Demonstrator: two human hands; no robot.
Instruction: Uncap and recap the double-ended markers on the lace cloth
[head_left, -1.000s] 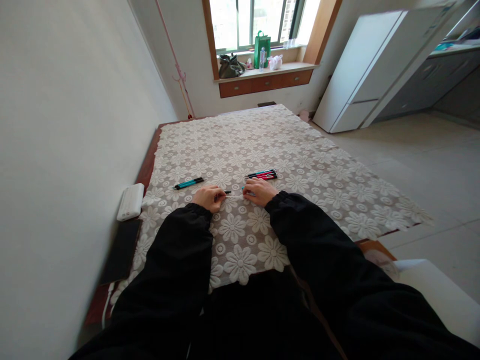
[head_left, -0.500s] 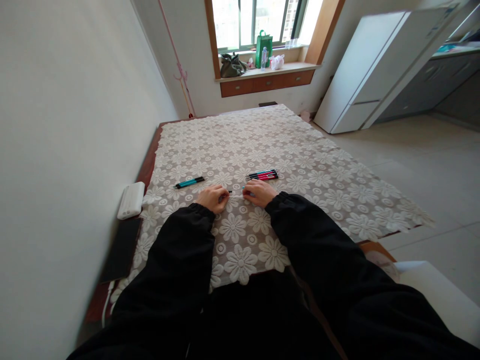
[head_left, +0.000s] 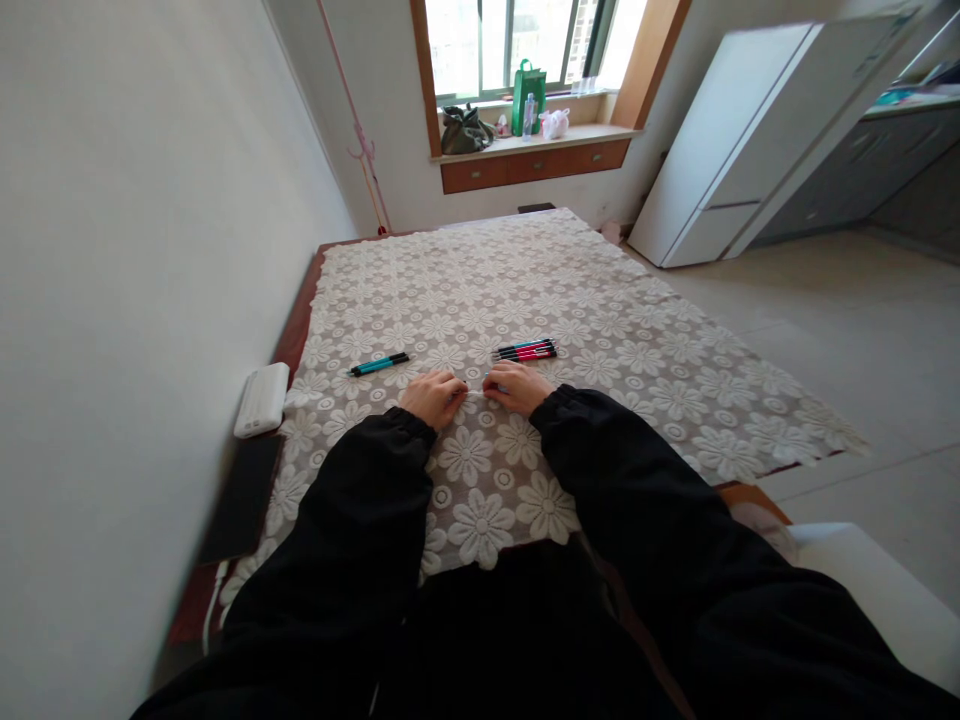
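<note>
Two hands rest close together on the cloth [head_left: 525,270], fingertips nearly meeting. Our left hand [head_left: 433,397] lies curled, knuckles up; our right hand [head_left: 516,387] lies the same way just beside it. Between them we see only a sliver of a thin pale pen part [head_left: 475,391], most of it hidden under the fingers. Both hands look pinched shut on it, one at each end; how the fingers sit beneath we cannot tell. Both forearms wear black sleeves [head_left: 600,450].

Beyond the right hand, near it but apart, lies a pen bundle [head_left: 526,350]: several pens side by side, pink and black, with one teal edge at the far side. Beyond the left hand and off to the left lies a teal pen [head_left: 379,365], alone, slightly tilted, well apart from the bundle.

At the left edge of the table, by the wall, we note a white box [head_left: 262,399] lying partly on the cloth, and a flat black slab [head_left: 244,497] just nearer to us, touching or almost touching the box.

At the far end, the sill [head_left: 570,135] under the window carries a dark bag [head_left: 461,130], a green bag [head_left: 527,95], a small bottle [head_left: 529,117] and a white bag [head_left: 553,123]. To the right stands a white fridge [head_left: 735,130], leaning in the view.
</note>
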